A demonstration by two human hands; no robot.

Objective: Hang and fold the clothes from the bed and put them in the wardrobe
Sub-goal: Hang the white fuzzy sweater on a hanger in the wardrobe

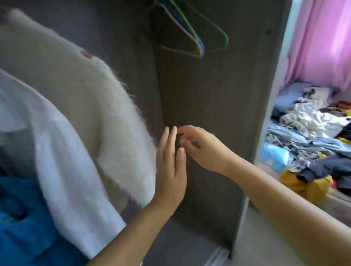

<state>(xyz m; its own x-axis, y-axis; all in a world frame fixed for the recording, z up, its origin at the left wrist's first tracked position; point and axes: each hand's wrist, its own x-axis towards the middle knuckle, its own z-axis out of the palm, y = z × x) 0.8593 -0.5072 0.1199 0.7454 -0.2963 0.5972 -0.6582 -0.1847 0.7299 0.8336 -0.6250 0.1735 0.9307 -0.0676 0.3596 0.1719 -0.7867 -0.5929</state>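
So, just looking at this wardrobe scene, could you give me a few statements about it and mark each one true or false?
1. Empty hangers hang inside the wardrobe. True.
2. The left hand grips a hanger. False: its fingers are straight, by the edge of the fluffy cream sweater, holding nothing.
3. A pile of clothes still lies on the bed at the right. True.
4. The curtain is green. False: it is pink.
5. The right hand carries a folded shirt. False: its fingers are loosely curled near the left hand's fingertips and it holds nothing visible.
6. A white garment hangs in front of the sweater. True.
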